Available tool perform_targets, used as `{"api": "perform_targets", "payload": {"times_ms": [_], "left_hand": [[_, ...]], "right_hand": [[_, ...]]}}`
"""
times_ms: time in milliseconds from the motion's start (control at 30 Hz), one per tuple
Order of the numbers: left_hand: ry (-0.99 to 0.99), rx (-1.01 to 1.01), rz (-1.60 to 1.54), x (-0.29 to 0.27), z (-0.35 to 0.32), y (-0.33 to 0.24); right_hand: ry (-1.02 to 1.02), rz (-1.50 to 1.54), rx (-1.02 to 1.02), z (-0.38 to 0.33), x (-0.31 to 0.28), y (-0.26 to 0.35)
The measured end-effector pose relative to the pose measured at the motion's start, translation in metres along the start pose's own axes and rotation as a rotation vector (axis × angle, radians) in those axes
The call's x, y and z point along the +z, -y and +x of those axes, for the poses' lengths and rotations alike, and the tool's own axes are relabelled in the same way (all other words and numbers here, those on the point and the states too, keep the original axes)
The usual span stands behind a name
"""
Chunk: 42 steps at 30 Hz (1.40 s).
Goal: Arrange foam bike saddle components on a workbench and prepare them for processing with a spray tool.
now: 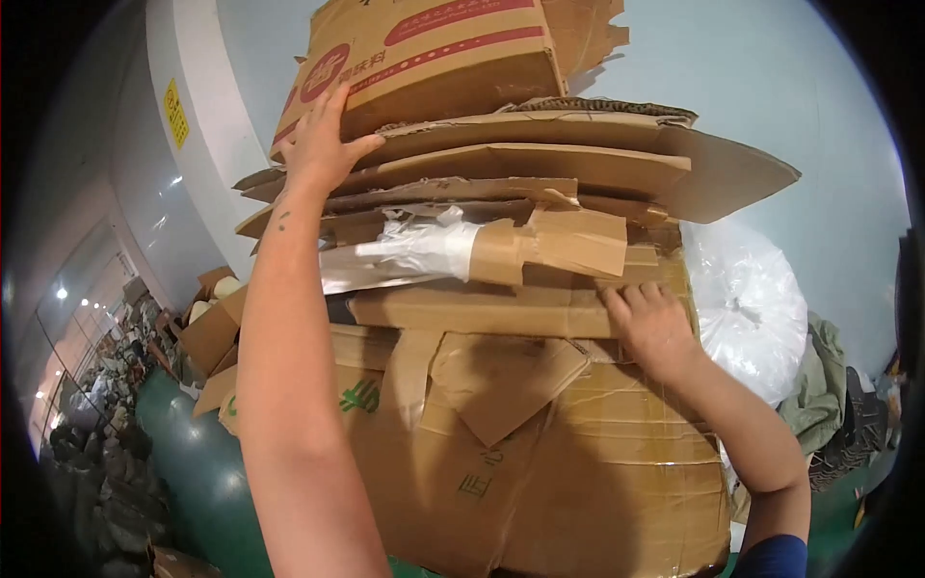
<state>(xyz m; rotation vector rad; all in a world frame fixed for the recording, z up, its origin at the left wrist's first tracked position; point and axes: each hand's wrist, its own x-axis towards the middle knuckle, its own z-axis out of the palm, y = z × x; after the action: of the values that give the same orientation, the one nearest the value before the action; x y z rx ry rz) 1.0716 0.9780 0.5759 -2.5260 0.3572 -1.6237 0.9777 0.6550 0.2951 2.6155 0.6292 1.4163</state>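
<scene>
My left hand [323,144] reaches up with fingers and thumb spread, lying against the lower left side of a brown carton [453,72] with red printing. That carton tilts on top of a stack of flattened cardboard sheets [520,166]. Lower down, my right hand [657,329] has its fingers curled over the edge of a folded cardboard piece [482,310]; its fingertips are partly hidden. Between the hands, crumpled white plastic film [414,246] sticks out of the stack beside a torn brown flap [576,241]. Beneath everything stands a large taped cardboard box [617,462] with green markings.
A bulging clear plastic bag [747,313] sits right of the stack, with a grey-green cloth [819,376] beside it. An open carton [214,323] stands at the left on the green floor [188,462]. Dark heaped material [106,482] lies farther left. A pale wall rises behind.
</scene>
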Motion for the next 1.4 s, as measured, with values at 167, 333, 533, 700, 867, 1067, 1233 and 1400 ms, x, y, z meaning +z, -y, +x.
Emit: {"api": "perform_targets", "payload": {"times_ms": [167,333,533,700,867,1067,1233,1400], "left_hand": [[0.139,0.015,-0.082,-0.010,-0.016,0.009],[0.048,0.331,0.046,-0.011,-0.056,-0.053],[-0.064,0.175,0.041,0.013,-0.022,-0.035],[-0.170,0.218,-0.063,0.006,0.024,0.001],[-0.103,0.226,-0.263,0.000,0.049,-0.016],[-0.071,0.232,-0.416,-0.021,0.015,-0.037],[0.024,0.338,-0.142,-0.069,-0.033,-0.031],[0.119,0.239,-0.075,-0.045,-0.059,-0.035]], "right_hand": [[0.157,0.095,0.029,0.054,-0.018,-0.039],[0.246,0.122,0.064,0.077,-0.024,-0.070],[0.107,0.130,-0.148,0.066,-0.059,-0.028],[0.091,0.184,-0.314,0.023,-0.118,0.043],[0.170,0.060,-0.266,0.013,-0.200,0.029],[-0.101,0.128,-0.119,0.066,-0.229,-0.043],[0.134,0.046,-0.036,0.109,-0.219,-0.066],[0.326,-0.290,0.028,0.071,-0.189,0.000]]}}
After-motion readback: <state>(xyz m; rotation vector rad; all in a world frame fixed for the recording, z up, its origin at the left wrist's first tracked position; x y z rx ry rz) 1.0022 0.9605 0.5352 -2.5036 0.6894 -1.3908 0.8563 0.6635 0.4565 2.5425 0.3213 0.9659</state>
